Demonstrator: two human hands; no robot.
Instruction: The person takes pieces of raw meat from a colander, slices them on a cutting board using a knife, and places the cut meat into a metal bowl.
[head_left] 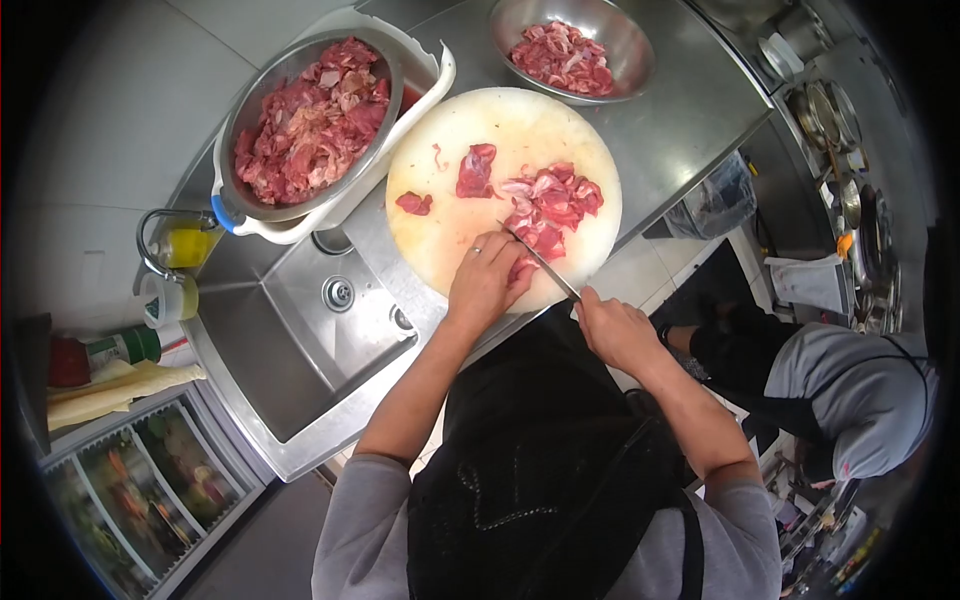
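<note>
A round white cutting board (430, 255) lies on the steel counter with red raw meat on it. My right hand (617, 328) is wrapped round the handle of a knife (545, 265), its blade slanting up and left over the board. Curled fingers of my left hand (487, 276), with a ring on one, press on a piece of meat beside the blade; most of that piece is hidden. Past the blade lies a pile of cut meat (560, 197). A larger chunk (477, 171) and a small scrap (414, 203) sit farther left.
A steel bowl heaped with meat (315, 125) rests in a white tub (437, 85) at upper left. Another steel bowl (630, 62) holding meat pieces stands behind the board. The sink (290, 340) is at left. Another person (840, 390) is at the right.
</note>
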